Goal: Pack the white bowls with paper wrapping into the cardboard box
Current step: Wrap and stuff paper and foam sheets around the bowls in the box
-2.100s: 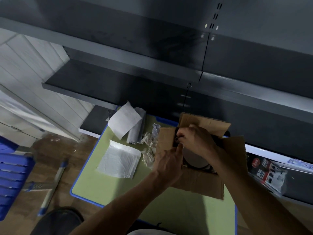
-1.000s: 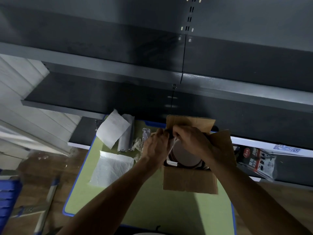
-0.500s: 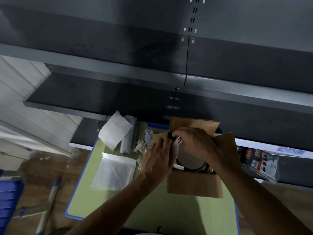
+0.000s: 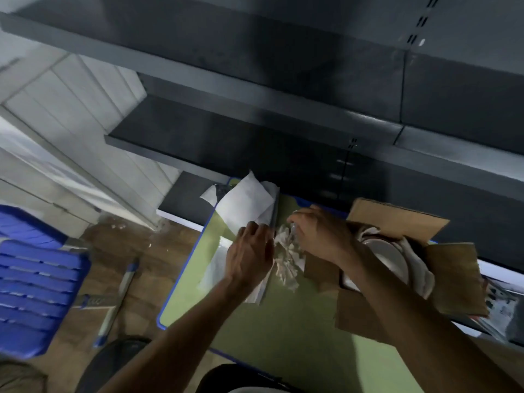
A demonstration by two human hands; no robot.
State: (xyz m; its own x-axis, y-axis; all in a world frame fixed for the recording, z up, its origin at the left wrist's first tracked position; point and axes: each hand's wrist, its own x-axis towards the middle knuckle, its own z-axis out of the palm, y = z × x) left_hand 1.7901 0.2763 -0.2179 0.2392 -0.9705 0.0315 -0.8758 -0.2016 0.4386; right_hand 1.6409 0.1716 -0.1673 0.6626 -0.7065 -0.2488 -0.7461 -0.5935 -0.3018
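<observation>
The open cardboard box [image 4: 453, 279] stands on the right of the green table [image 4: 283, 330]. White bowls [image 4: 388, 253] lie stacked inside it, with pale wrapping paper [image 4: 422, 273] tucked along their right side. A pile of crumpled paper [image 4: 286, 265] lies just left of the box. My right hand [image 4: 320, 234] is outside the box, above that pile, its fingers curled down into the paper. My left hand [image 4: 249, 256] rests with fairly straight fingers on a white padded sheet [image 4: 215, 265] left of the pile.
Loose white paper sheets and a grey roll [image 4: 249, 202] lie at the table's far left corner. Dark metal shelves [image 4: 255, 109] overhang the back. A blue slatted plastic piece [image 4: 37, 279] and a long tool [image 4: 116, 302] are on the floor to the left. A printed package [image 4: 502, 304] sits right of the box.
Both hands have left the box and moved left: the right onto the crumpled paper pile, the left onto the white sheet. The view has swung left, so the bowls now show.
</observation>
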